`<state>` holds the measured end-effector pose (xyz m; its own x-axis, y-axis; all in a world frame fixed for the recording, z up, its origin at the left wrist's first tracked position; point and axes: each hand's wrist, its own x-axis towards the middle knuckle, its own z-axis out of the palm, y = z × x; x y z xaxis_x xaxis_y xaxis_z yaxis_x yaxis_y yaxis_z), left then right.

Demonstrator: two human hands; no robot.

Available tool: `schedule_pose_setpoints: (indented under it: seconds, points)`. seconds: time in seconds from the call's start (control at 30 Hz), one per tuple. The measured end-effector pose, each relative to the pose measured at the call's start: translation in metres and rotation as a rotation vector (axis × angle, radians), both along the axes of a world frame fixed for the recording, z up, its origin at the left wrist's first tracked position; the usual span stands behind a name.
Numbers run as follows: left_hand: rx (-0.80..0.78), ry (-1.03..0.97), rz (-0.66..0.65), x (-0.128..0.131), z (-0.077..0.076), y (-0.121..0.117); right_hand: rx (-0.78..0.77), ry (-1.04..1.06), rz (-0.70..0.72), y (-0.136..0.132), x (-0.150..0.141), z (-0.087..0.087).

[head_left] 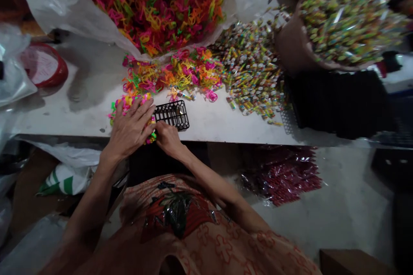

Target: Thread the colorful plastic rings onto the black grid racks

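A black plastic grid rack [172, 114] lies on the white table near its front edge. Bright pink, yellow and green plastic pieces [151, 137] are packed at its left side, partly under my left hand [131, 125]. That hand lies flat over them with its fingers stretched out. My right hand [168, 136] is closed at the rack's near edge, fingers curled in; whatever they hold is hidden. Just beyond the rack spreads a loose pile of colourful plastic pieces [193, 68]. To the right of it is a heap of small printed tubes [253, 73].
A big clear bag [69, 4] full of colourful pieces stands at the back. On the right are a tub [292, 45] heaped with wrapped tubes and a stack of black racks [342, 103]. A red round container [48, 66] sits left. Dark red packets [287, 176] lie below the table.
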<state>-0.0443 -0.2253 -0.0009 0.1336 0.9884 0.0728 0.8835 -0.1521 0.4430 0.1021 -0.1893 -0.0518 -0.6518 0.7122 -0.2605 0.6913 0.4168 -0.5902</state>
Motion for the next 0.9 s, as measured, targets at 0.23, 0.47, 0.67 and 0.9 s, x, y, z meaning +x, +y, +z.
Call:
schedule_pose_setpoints:
  seconds: [0.23, 0.47, 0.67, 0.9]
  points:
    - [0.137, 0.097, -0.051, -0.003, -0.009, -0.003, -0.077, 0.209, 0.013, 0.011, 0.015, 0.004]
    - [0.184, 0.130, -0.064, -0.003, -0.010, -0.003, 0.337, 0.055, -0.541, 0.137, 0.098, 0.039]
    - [0.224, 0.151, -0.094, -0.006, -0.014, -0.003, 0.345, -0.325, -0.433, 0.199, 0.119, 0.047]
    - [0.233, 0.155, -0.110, -0.007, -0.016, -0.003, 0.329, -0.344, -0.271, 0.193, 0.122, 0.048]
